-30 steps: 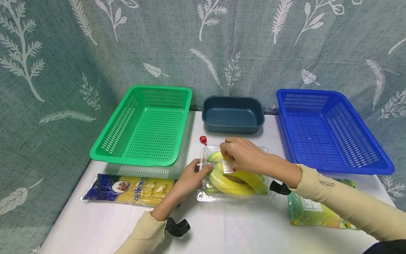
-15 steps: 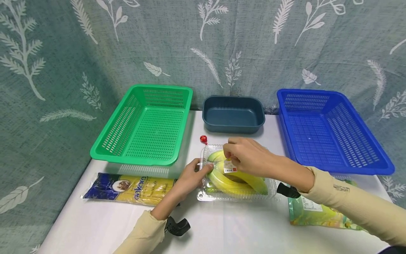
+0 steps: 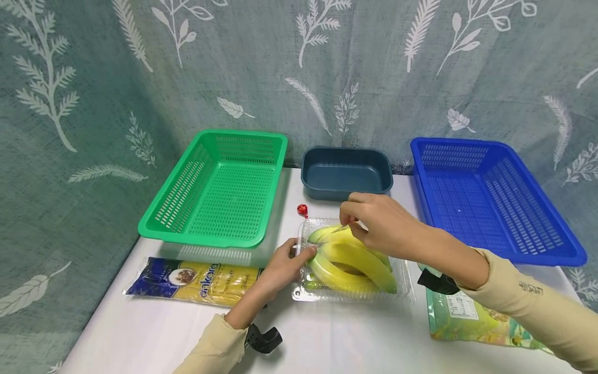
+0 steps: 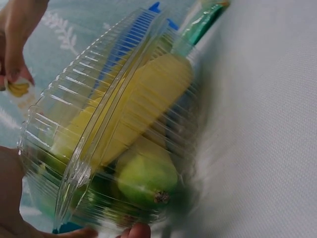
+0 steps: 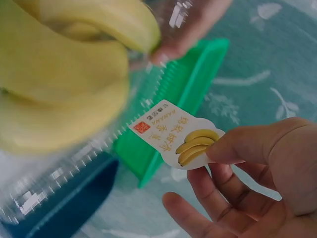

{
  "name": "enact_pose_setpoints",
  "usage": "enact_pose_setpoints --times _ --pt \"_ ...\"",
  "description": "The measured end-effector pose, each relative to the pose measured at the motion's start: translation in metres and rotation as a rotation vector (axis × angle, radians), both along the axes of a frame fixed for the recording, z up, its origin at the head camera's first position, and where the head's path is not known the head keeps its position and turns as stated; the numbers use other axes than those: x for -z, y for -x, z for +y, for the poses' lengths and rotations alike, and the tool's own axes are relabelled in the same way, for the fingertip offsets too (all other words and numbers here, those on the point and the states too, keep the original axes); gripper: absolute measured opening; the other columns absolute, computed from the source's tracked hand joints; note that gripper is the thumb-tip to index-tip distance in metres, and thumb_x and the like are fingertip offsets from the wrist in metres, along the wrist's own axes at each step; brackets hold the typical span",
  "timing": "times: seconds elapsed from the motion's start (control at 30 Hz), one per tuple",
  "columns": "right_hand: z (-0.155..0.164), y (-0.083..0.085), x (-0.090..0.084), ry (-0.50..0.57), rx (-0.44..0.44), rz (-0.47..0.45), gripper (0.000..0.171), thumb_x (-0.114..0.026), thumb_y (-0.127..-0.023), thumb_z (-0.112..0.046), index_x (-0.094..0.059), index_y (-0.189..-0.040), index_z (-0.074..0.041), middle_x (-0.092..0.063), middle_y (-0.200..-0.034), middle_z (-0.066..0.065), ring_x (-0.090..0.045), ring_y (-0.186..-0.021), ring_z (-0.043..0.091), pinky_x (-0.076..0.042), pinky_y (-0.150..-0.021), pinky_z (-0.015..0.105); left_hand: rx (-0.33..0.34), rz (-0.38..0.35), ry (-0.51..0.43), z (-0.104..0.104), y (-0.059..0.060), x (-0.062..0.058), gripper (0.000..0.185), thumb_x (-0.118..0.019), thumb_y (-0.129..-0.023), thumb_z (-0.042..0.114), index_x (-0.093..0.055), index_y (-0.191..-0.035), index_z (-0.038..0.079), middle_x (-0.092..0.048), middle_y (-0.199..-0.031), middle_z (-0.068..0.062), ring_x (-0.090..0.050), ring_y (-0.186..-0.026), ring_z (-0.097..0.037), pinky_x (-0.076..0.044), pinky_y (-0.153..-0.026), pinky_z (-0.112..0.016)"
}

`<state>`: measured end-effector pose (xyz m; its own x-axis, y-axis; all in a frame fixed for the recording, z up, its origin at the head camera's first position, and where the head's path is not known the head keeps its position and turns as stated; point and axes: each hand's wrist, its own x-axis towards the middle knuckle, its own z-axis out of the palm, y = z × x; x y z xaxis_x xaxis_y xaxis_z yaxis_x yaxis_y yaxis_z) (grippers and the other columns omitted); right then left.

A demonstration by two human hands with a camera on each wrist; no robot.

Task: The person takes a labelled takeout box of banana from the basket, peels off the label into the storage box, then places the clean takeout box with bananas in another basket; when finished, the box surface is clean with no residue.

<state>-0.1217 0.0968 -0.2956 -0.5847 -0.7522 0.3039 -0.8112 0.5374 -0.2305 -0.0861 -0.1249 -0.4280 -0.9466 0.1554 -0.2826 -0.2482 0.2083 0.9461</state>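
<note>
A clear plastic clamshell box [image 3: 355,291] with several yellow-green bananas [image 3: 355,257] lies on the white table, seen close up in the left wrist view as the box [image 4: 114,124]. My left hand [image 3: 306,253] grips the box's left edge, fingertips [image 4: 138,230] curled under the rim. My right hand [image 3: 348,224] hovers just above the box's far left corner. It pinches a small white banana label [image 5: 173,134] between thumb and forefinger, and the label is clear of the lid.
A green basket [image 3: 219,187] stands at the back left, a dark teal tub [image 3: 345,171] behind the box, a blue basket [image 3: 486,197] at the back right. A pasta packet [image 3: 201,278] lies at the left, a green pouch [image 3: 467,317] at the right, a small red object [image 3: 302,209] near the box.
The label that lay on the box lid has come off in my right hand, which has risen and moved slightly right. My left hand keeps its hold on the box.
</note>
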Motion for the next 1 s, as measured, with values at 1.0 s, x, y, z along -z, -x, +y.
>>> enact_pose_setpoints --times 1.0 --pt "0.046 0.002 -0.027 0.055 0.010 0.077 0.022 -0.065 -0.077 0.007 -0.064 -0.086 -0.013 -0.058 -0.084 -0.002 -0.056 -0.074 0.011 -0.047 -0.061 0.028 0.037 0.243 0.337 0.010 -0.015 -0.071 0.083 -0.066 -0.084 0.043 -0.021 -0.145 0.009 -0.035 -0.140 -0.023 -0.037 -0.126 -0.039 -0.037 -0.097 -0.055"
